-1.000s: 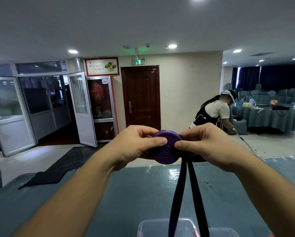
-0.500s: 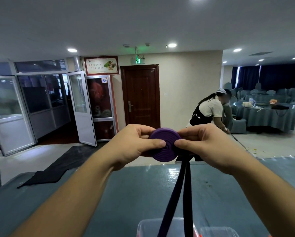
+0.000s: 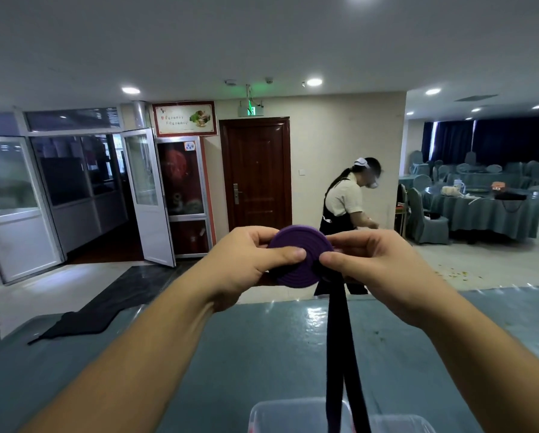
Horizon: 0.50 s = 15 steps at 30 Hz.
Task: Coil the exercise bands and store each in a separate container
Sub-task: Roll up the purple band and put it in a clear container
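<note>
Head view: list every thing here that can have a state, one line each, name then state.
purple exercise band: partly coiled, uncoiled tail hanging down
left hand: grips the coil, thumb across its face
right hand: pinches the coil's right edge
clear plastic container: lidless, tail hangs in front of it
brown wooden door: closed
white glass door: swung open

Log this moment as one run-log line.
step: coiling | left hand: grips purple band coil | right hand: grips coil | uncoiled tail: hangs over clear container
</note>
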{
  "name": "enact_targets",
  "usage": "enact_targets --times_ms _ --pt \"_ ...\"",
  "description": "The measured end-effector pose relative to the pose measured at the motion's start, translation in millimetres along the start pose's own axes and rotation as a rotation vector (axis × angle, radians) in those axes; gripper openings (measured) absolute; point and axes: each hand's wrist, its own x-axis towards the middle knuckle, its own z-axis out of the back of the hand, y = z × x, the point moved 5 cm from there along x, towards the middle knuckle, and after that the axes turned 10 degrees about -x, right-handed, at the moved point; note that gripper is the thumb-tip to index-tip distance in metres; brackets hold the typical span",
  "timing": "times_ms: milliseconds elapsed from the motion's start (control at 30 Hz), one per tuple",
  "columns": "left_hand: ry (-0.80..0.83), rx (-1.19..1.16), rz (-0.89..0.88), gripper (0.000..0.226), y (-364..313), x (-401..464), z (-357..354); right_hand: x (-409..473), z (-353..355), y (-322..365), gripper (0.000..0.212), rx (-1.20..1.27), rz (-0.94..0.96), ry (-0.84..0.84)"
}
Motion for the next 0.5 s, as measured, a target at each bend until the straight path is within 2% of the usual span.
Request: enact_targets --times_ms 67,133,300,400,500 --pt "-0.028 -0.085 -0.008 0.037 1.8 1.4 0.1 -1.3 1.5 -2.8 0.026 0.014 0.005 -0.023" --pt "-0.023 -0.064 -0.015 0.032 1.9 2.1 -1.5 -1.2 3.4 -3.4 0.022 -0.006 0.017 -0.019" --pt "0.018 0.233 -0.061 0.031 -10.6 2.0 -1.8 1.1 3.3 0.6 0.019 -0.118 -0.01 0.054" --pt "-0.007 0.125 -0.093 0.03 -9.5 3.1 -1.7 0.7 2.5 0.5 0.019 -0.042 -0.006 0.028" --pt "-0.046 -0.07 -0.087 0.038 0.5 4.2 -3.1 -0.3 -0.2 -2.0 0.029 0.053 -0.002 -0.017"
